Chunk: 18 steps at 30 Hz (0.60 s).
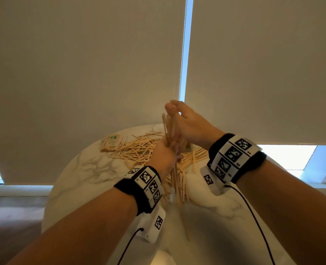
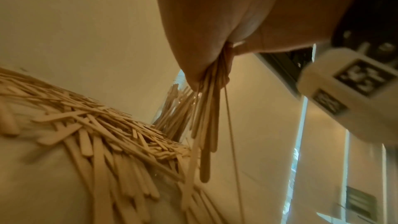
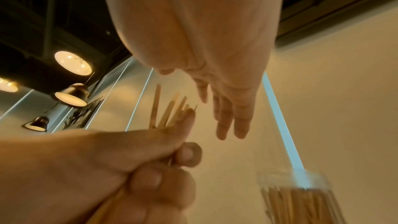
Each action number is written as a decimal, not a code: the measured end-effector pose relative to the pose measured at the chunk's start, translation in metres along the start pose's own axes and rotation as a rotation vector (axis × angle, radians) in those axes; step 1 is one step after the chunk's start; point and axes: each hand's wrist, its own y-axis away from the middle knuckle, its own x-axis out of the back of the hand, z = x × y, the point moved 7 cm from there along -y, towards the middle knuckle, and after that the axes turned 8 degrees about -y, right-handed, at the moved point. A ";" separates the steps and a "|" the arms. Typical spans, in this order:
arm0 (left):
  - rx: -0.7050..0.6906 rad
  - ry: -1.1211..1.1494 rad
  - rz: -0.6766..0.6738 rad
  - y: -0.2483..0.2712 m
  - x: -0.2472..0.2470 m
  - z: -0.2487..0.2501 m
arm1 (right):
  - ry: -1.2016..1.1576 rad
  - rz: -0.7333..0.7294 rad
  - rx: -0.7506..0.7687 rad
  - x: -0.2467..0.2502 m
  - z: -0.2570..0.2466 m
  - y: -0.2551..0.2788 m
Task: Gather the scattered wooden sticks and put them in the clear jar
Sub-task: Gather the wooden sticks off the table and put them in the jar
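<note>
My left hand (image 1: 167,152) grips an upright bundle of wooden sticks (image 1: 169,127) above the table; the bundle's lower ends (image 2: 207,142) hang below the fist. My right hand (image 1: 179,113) is held over the bundle's upper tips, fingers (image 3: 231,122) straight and holding nothing. Many loose sticks (image 1: 139,150) lie scattered in a heap on the round marble table (image 1: 93,169). The clear jar (image 2: 178,106), with several sticks standing in it, stands just behind the heap; its rim (image 3: 301,185) shows blurred below my right hand. In the head view my hands hide the jar.
A wrapped packet of sticks (image 1: 111,143) with a green label lies at the table's far left. Roller blinds (image 1: 82,73) hang close behind the table. Cables (image 1: 254,217) run from both wrist cameras along my forearms.
</note>
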 end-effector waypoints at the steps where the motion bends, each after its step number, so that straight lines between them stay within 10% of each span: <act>1: -0.006 0.003 0.037 -0.003 0.009 0.003 | -0.038 0.045 -0.004 0.004 0.006 0.005; 8: 0.009 0.219 0.322 -0.019 0.050 0.010 | 0.282 -0.492 -0.355 -0.056 0.079 0.060; 18: 0.049 0.282 0.292 -0.016 0.037 0.009 | -0.217 -0.346 -0.335 -0.063 0.062 0.059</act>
